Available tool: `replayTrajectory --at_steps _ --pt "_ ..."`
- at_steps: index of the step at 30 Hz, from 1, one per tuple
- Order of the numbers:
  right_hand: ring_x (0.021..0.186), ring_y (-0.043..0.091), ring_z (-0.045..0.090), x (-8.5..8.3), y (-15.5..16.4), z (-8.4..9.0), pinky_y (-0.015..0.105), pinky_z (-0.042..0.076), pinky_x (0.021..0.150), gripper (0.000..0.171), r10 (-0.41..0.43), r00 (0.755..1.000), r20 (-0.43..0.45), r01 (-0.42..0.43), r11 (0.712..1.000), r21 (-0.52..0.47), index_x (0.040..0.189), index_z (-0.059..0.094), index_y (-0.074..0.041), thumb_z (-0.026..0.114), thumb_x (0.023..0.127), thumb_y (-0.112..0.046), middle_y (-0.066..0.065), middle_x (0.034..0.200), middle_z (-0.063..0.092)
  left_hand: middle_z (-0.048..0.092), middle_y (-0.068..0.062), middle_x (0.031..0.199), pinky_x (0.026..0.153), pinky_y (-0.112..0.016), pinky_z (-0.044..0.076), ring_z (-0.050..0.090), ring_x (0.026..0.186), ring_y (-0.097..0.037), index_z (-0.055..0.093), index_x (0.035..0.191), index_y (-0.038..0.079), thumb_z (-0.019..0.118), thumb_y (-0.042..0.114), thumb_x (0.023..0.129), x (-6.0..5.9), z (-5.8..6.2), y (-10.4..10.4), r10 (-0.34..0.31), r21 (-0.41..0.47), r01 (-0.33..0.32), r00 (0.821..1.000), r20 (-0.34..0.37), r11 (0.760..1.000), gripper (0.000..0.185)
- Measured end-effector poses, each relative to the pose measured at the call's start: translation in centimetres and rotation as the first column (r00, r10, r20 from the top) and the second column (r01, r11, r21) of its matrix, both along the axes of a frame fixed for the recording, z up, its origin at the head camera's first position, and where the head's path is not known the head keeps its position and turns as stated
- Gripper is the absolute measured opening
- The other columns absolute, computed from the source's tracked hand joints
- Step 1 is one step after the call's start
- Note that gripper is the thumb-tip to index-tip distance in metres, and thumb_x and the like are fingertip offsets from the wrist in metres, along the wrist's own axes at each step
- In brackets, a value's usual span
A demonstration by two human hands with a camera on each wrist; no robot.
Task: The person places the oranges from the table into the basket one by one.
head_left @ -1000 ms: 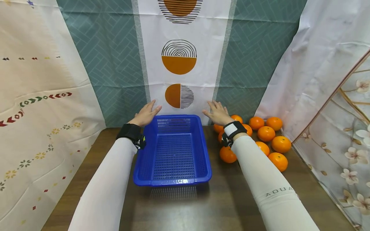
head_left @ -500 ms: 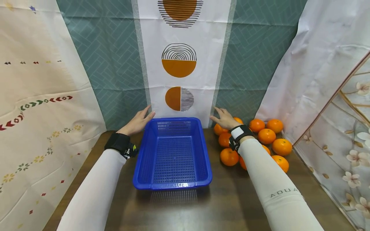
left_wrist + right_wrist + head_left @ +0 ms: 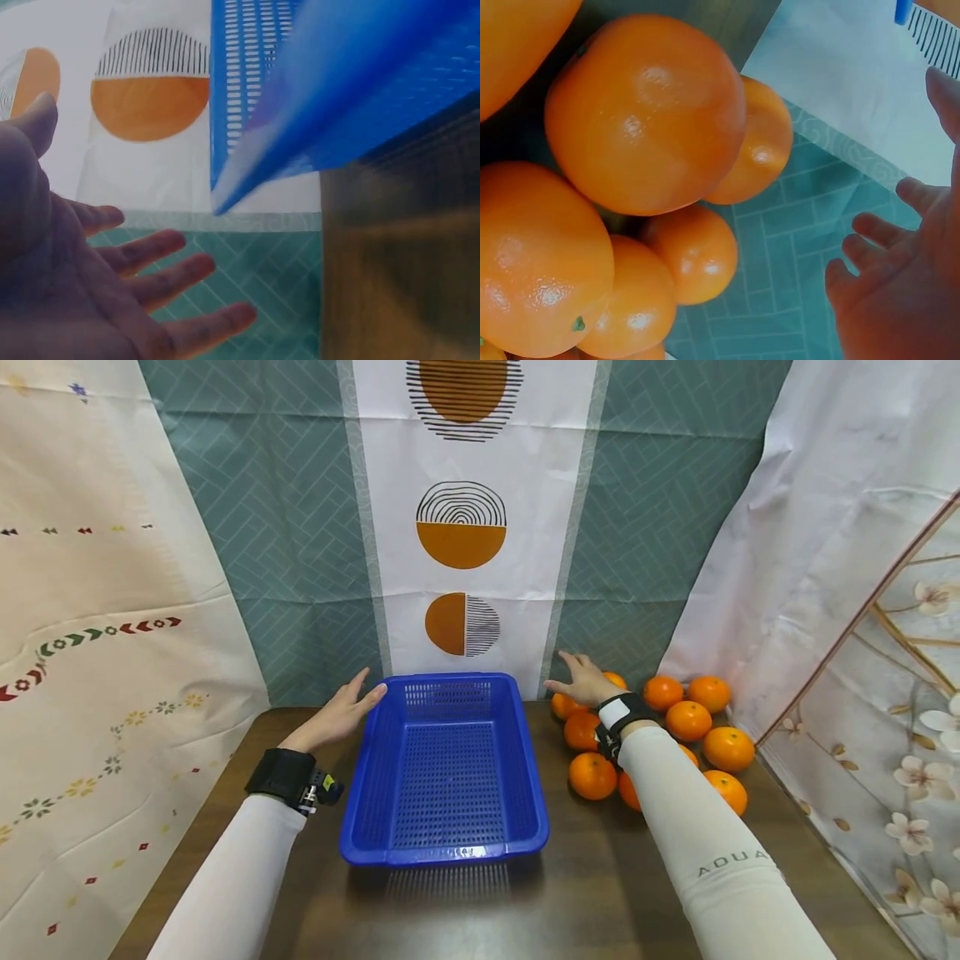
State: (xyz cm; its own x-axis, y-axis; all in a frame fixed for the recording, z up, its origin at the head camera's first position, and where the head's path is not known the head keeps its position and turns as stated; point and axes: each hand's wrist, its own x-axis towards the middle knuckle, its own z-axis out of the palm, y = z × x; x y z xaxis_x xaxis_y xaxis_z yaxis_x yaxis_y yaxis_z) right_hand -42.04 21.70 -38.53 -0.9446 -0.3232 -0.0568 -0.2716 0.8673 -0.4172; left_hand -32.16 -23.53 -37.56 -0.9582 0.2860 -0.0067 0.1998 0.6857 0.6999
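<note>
A blue plastic basket [image 3: 450, 852] with perforated walls and floor stands on the table, nothing inside it. Beside its back left corner my left hand [image 3: 333, 718] hovers with spread fingers, holding nothing. In the left wrist view that hand [image 3: 82, 277] shows its palm apart from the basket wall [image 3: 247, 75]. To the basket's right lie several oranges [image 3: 592, 776]. My right hand [image 3: 587, 681] is above the back of this group, fingers extended and holding nothing. The right wrist view shows oranges [image 3: 645, 112] close by the hand [image 3: 907, 262]; my forearm hides some of them in the head view.
The brown wooden table [image 3: 420, 927] carries everything. A green and white patterned cloth [image 3: 300, 568] hangs behind the basket. Cream cloth [image 3: 112, 652] borders the left side, and floral cloth [image 3: 862, 735] borders the right beyond the oranges.
My left hand has moved left and toward me, away from the basket's rim. The right hand has shifted right and slightly nearer, over the oranges. The basket and oranges stay in place.
</note>
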Motion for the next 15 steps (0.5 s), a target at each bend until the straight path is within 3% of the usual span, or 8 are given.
replayTrajectory --at_steps 8,15 --pt "0.148 0.056 0.022 0.6 -0.2 0.2 0.066 0.025 0.118 0.085 0.003 1.000 0.001 -0.003 1.000 -0.003 0.164 0.012 0.001 0.053 0.107 -0.045 0.037 0.163 0.012 0.009 -0.038 0.166 0.118 -0.071 0.019 0.014 0.151 -0.057 -0.011 0.162 -0.004 0.035 0.056 0.110 0.8 -2.2 -1.5 -0.043 0.094 0.032 0.992 0.117 0.995 0.092" --pt "0.149 0.054 0.021 -0.5 0.3 -0.5 0.066 0.024 0.119 0.087 0.002 1.000 0.028 -0.002 1.000 0.019 0.164 0.014 0.001 0.056 0.105 -0.046 0.036 0.164 0.013 0.006 -0.029 0.170 0.118 -0.071 0.016 0.010 0.154 -0.053 -0.011 0.165 0.005 0.040 0.061 0.107 1.4 -3.5 -2.3 -0.038 0.178 0.001 0.977 0.209 0.984 0.095"
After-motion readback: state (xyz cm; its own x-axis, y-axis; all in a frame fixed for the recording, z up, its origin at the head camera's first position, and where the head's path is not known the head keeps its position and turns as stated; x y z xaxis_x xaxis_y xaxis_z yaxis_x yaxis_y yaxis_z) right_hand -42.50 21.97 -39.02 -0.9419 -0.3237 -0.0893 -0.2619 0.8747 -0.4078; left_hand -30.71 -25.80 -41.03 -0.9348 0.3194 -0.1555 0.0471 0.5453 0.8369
